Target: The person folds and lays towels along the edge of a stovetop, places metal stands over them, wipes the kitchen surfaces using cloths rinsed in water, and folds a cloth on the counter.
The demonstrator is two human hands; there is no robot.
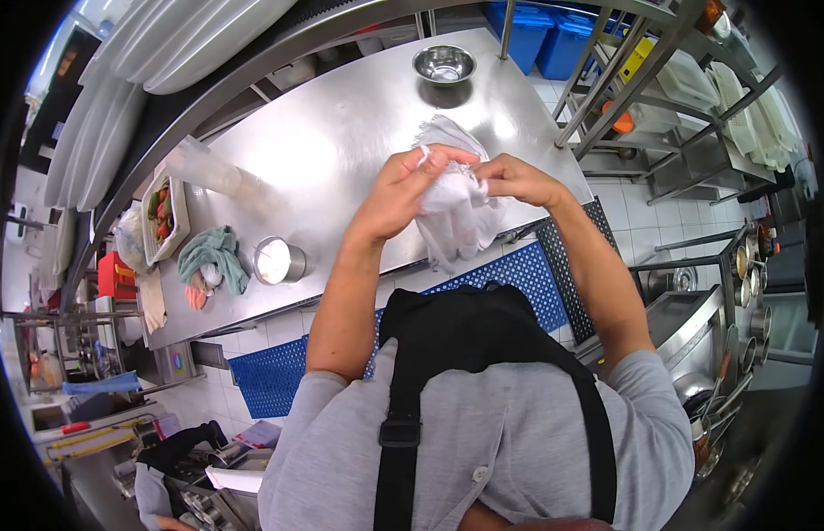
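Note:
A thin white cloth (456, 208) hangs bunched between my hands, over the near edge of the steel table. My left hand (401, 190) grips its upper left part, with thumb and fingers closed on the fabric. From the other side, my right hand (521, 180) pinches the cloth near its gathered top. Part of the cloth lies on the tabletop beyond my hands, and its lower end dangles loose. Whether anything is wrapped inside the folds cannot be seen. Beyond the cloth, a shiny metal bowl (445, 65) stands near the far end of the table.
Left on the steel table (332, 168) are a metal pot (279, 262) with white contents, a green towel (215, 255), a white basket (178, 232) of red and green produce and a clear plastic container (204, 166). White plates (208, 44) sit on an overhead shelf. Metal racks flank the right.

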